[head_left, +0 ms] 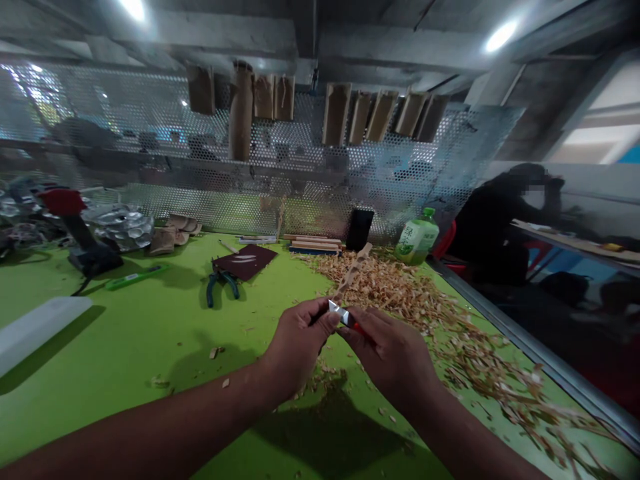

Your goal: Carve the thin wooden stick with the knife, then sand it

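Observation:
My left hand (300, 343) is closed around the near end of a carved wooden stick (354, 272), which points away from me over the wood shavings. In my right hand (397, 353) is a knife (341, 312) with a short, bright blade and a bit of red handle showing between the fingers. The blade lies beside my left thumb, close to the stick; whether it touches the wood I cannot tell. Both hands are close together above the green table (220, 427). The stick's gripped end is hidden by my fingers.
A pile of wood shavings (400, 287) spreads along the right side. Pliers (223, 287), dark sandpaper (250, 262), a green cutter (136, 277) and a white block (40, 330) lie leftward. A bottle (419, 237) and phone (360, 229) stand behind. A person (493, 220) sits right.

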Action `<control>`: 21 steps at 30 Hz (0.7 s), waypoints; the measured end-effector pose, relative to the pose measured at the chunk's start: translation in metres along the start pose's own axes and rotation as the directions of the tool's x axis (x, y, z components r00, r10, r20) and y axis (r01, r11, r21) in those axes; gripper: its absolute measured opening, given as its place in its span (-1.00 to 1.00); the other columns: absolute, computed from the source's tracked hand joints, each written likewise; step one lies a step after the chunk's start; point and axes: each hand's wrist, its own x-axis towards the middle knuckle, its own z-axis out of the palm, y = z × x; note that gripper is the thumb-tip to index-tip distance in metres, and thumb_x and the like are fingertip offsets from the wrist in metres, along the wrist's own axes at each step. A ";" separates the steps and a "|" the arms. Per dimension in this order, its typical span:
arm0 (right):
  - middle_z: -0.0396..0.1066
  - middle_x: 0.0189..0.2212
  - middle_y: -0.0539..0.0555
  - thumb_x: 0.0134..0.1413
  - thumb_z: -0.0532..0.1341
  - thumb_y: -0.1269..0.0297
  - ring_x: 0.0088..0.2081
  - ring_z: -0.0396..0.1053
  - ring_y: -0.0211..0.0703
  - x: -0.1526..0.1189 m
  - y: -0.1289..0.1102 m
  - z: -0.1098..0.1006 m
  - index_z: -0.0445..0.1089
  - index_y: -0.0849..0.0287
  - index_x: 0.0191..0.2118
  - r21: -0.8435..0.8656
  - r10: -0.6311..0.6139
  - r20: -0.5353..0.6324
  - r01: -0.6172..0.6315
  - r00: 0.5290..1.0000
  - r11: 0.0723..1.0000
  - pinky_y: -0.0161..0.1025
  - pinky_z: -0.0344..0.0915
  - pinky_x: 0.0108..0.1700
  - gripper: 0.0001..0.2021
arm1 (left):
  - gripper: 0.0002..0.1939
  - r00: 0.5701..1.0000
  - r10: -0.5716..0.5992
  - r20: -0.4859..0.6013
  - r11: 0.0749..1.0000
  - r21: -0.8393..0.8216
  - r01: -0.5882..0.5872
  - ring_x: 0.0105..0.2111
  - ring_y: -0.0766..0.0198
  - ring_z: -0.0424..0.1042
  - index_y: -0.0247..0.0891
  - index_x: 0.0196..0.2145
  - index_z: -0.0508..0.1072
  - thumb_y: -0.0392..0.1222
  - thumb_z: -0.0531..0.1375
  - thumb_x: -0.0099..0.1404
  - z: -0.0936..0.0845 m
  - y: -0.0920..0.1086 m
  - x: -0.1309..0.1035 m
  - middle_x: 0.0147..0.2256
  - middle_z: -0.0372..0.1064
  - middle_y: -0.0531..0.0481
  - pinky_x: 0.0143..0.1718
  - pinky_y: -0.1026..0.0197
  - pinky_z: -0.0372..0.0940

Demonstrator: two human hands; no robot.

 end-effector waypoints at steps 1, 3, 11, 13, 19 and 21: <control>0.44 -0.43 0.07 0.26 0.04 0.04 -0.42 0.39 -0.17 0.000 0.000 0.000 0.44 0.13 -0.19 -0.002 0.007 0.002 -0.007 1.000 1.000 -0.30 0.15 -0.40 -0.67 | -0.82 1.000 0.007 -0.014 1.000 0.015 -0.006 -0.67 0.48 -0.14 -0.29 -0.36 0.46 -0.11 0.19 0.22 0.000 0.001 0.000 -0.67 -0.06 0.22 -0.64 0.36 -0.19; 0.44 -0.43 0.07 0.26 0.05 0.05 -0.42 0.39 -0.16 0.000 0.000 -0.001 0.44 0.13 -0.19 -0.003 0.018 0.003 -0.018 1.000 1.000 -0.30 0.16 -0.40 -0.68 | -0.83 0.999 0.021 -0.036 0.999 0.035 -0.019 -0.66 0.49 -0.13 -0.29 -0.41 0.44 -0.12 0.20 0.21 0.001 0.002 0.000 -0.66 -0.04 0.21 -0.65 0.36 -0.19; 0.48 -0.36 0.08 0.26 0.05 0.07 -0.39 0.40 -0.17 -0.001 0.002 0.001 0.45 0.09 -0.17 0.046 0.003 0.011 -0.004 1.000 0.999 -0.28 0.23 -0.34 -0.70 | -0.80 1.000 -0.009 0.019 1.000 -0.013 0.009 -0.66 0.48 -0.11 -0.27 -0.27 0.44 -0.10 0.19 0.22 0.001 0.003 -0.002 -0.64 -0.04 0.22 -0.65 0.39 -0.13; 0.49 -0.35 0.09 0.26 0.05 0.07 -0.39 0.41 -0.17 -0.001 0.001 0.000 0.46 0.10 -0.16 0.033 0.004 -0.002 -0.004 1.000 0.999 -0.28 0.24 -0.33 -0.70 | -0.80 1.000 -0.007 0.026 1.000 -0.019 0.007 -0.66 0.49 -0.12 -0.28 -0.29 0.44 -0.08 0.19 0.22 0.000 0.003 -0.002 -0.64 -0.05 0.23 -0.64 0.39 -0.13; 0.48 -0.38 0.11 0.28 0.02 0.04 -0.37 0.42 -0.15 0.000 -0.002 -0.002 0.45 0.14 -0.17 -0.026 0.003 0.002 -0.003 1.000 1.000 -0.29 0.21 -0.37 -0.65 | -0.79 0.999 -0.039 -0.004 0.998 -0.039 0.039 -0.67 0.50 -0.15 -0.30 -0.33 0.46 -0.09 0.20 0.21 0.002 0.004 -0.003 -0.66 -0.05 0.23 -0.66 0.38 -0.17; 0.47 -0.40 0.10 0.28 0.02 0.03 -0.38 0.41 -0.15 0.000 -0.002 -0.002 0.45 0.14 -0.18 -0.028 0.018 0.011 -0.018 1.000 0.999 -0.30 0.19 -0.39 -0.64 | -0.79 0.998 -0.052 -0.027 0.998 -0.042 0.051 -0.67 0.50 -0.15 -0.32 -0.31 0.48 -0.10 0.21 0.21 0.003 0.004 -0.003 -0.65 -0.04 0.22 -0.66 0.37 -0.19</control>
